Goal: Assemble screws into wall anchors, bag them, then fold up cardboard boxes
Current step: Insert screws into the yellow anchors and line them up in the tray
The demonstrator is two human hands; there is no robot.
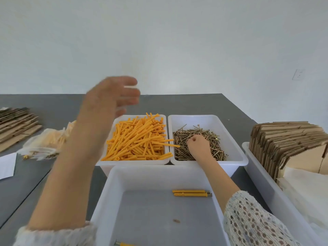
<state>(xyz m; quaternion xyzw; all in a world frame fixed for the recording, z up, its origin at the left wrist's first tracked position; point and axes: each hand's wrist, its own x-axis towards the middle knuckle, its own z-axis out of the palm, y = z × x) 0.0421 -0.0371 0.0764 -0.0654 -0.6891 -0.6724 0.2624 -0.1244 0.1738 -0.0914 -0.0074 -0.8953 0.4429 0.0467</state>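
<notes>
1. Still unfolded, the flat cardboard boxes point(284, 144) are seen stacked upright in the right-hand bin point(262, 178); that step is judged untouched.
2. Bagging appears begun: filled plastic bags point(47, 142) lie at the left.
3. Only a few assembled anchors point(191, 193) are held in the near bin point(142, 176).
4. Orange wall anchors point(140, 137) fill their bin, under the raised, blurred left hand point(113, 96), open and empty.
5. Screws point(198, 142) are being pinched at by the curled right hand point(198, 145); a held screw cannot be confirmed.
</notes>
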